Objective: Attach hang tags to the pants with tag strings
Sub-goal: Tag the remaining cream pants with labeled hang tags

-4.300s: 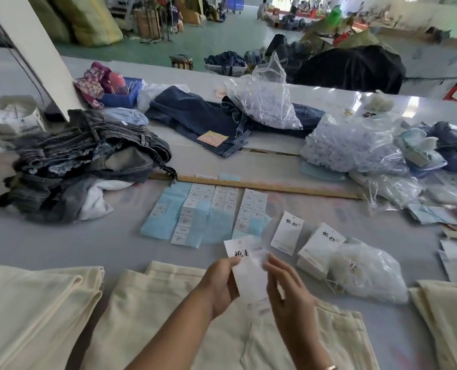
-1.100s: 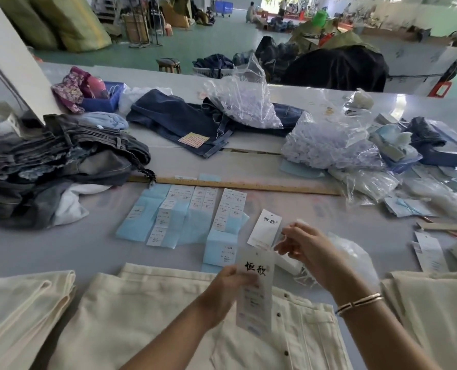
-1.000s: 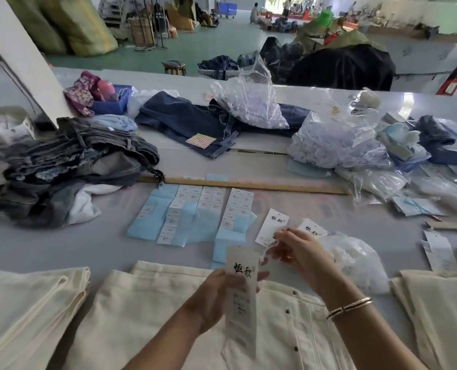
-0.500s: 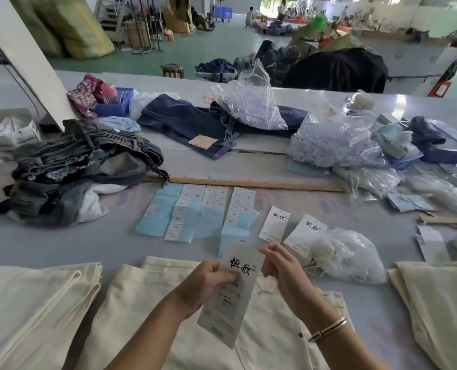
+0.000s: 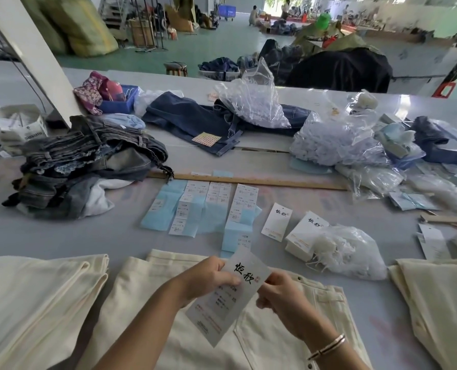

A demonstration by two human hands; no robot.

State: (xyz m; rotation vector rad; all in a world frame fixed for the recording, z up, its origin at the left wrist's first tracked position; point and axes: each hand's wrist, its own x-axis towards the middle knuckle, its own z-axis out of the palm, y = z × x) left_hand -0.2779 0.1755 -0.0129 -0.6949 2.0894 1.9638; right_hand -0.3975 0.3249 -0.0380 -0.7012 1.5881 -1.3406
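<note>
Left hand pinching the upper left edge of a hang tag, thumb on the printed face, fingers curled behind. Right hand closed on the tag's upper right edge, fingertips bunched at the corner; impossible to tell whether a string sits between them. Tag tilted, top corner up and away, lower end down toward the body, held above cream pants spread flat at the near edge of a grey table. 2 black brush characters near the tag's top, small print below. Silver bracelet on the right wrist.

More folded cream cloth at the near left and near right. Beyond the hands, light blue sticker sheets in a row, white labels on them. Just right of these, 1 loose tag lying flat, then a tag stack touching a clear bag of strings.

Long wooden ruler across the table behind the sheets. Denim pile at the left, dark jeans farther back, a small yellow sheet lying on them. Clear bags of white bits at centre and right, a blue tray at the far left beside floral cloth. Green floor and more clothing piles past the table.
</note>
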